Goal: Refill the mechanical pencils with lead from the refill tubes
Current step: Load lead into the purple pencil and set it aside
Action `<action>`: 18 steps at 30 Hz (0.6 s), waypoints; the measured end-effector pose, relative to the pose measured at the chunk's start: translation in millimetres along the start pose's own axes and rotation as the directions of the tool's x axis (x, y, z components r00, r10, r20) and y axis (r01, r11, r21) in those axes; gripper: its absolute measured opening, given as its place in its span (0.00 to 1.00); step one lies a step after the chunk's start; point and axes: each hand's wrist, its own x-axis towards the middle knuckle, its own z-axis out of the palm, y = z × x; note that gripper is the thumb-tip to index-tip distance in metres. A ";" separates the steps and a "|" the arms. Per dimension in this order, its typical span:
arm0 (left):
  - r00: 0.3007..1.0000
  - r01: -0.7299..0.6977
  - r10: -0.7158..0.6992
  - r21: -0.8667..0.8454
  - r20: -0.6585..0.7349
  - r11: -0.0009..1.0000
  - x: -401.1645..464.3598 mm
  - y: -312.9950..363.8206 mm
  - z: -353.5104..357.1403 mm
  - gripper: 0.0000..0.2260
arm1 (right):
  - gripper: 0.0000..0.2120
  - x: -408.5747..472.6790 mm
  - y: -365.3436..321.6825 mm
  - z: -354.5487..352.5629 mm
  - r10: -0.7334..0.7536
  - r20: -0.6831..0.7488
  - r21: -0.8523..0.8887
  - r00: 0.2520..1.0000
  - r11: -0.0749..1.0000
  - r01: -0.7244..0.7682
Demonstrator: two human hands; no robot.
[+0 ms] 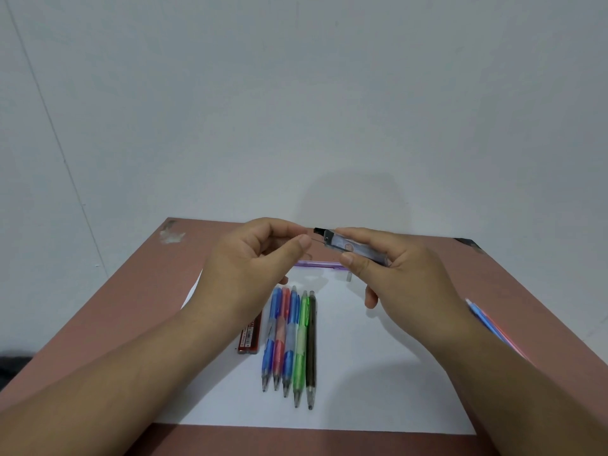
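The clear lead tube (353, 247) is up in the air above the table (138, 301), held in the right hand (404, 278) between thumb and fingers. Its black cap end points at the left hand (253, 264). That hand pinches a thin lead (317, 242) coming out of the tube. Five pencils (289, 340) lie side by side on white paper (378, 373), beside a red lead tube (250, 334).

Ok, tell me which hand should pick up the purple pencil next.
Probably the left hand. It pinches only a thin lead, and the purple pencil lies just beneath it. The right hand grips the open refill tube, so it is occupied.
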 end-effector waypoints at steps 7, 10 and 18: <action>1.000 -0.003 0.004 0.072 -0.012 0.997 0.9 -2.7 -1.1 0.04 | 0.15 -0.4 -0.4 0.7 0.000 0.019 -0.029 1.000 1.000 0.001; 1.000 -0.021 0.022 0.076 -0.012 0.997 0.6 -1.2 -0.3 0.04 | 0.16 -0.6 -0.8 1.0 -0.003 0.019 -0.036 1.000 0.999 0.004; 0.997 -0.068 0.070 0.110 -0.017 0.992 -1.0 -0.1 0.1 0.06 | 0.15 -0.6 1.7 0.3 0.010 0.005 -0.046 1.000 0.999 -0.010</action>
